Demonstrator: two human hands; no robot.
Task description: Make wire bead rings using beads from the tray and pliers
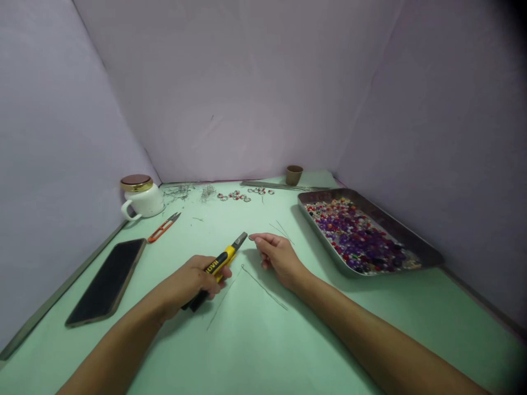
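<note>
Yellow-and-black pliers (pixel 226 257) are gripped in my left hand (pixel 190 281), their metal jaws pointing up and to the right. Just right of the jaw tips, my right hand (pixel 279 259) is closed in a pinch between thumb and forefinger. Whatever sits in that pinch is too small to make out. On the green tabletop below both hands lies a thin bent wire (pixel 265 289) with a small loop at its top. A few more thin wires (pixel 284 230) rest just beyond my right hand.
To the right stands a metal tray (pixel 426 255) of mixed beads. Along the back are red-and-silver beaded pieces (pixel 236 196), tangled wire (pixel 179 191), long straight wires (pixel 267 185) and a small brown cup (pixel 293 175). At left are a white lidded mug (pixel 145 200), orange thread snips (pixel 163 227) and a phone (pixel 107 282).
</note>
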